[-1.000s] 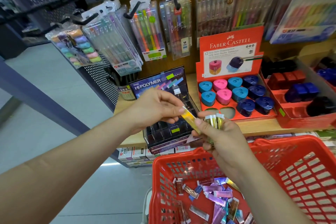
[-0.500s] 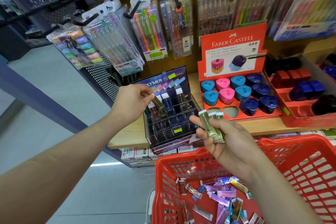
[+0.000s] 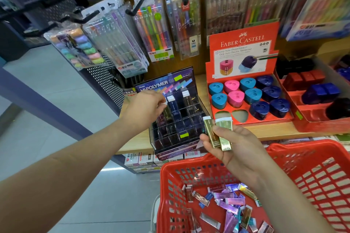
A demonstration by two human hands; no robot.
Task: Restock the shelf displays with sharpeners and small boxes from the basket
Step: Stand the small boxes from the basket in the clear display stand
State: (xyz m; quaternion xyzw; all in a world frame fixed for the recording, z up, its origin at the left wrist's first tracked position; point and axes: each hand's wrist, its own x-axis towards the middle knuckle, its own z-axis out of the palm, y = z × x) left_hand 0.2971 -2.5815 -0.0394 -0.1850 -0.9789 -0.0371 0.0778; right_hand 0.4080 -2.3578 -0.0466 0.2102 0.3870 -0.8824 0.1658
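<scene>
Gold small boxes [image 3: 219, 135], two, pinched in right grip [image 3: 236, 150]; left grip [image 3: 144, 108], ahead-left, pinches another box [image 3: 167, 112] inside clear display case [image 3: 170, 142]; red basket [image 3: 306, 145] beneath right grip.

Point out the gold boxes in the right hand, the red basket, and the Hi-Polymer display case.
gold boxes [image 3: 225, 143]: head view, lower body of the right box.
red basket [image 3: 181, 162]: head view, far rim.
display case [image 3: 162, 83]: head view, printed header card.
</scene>
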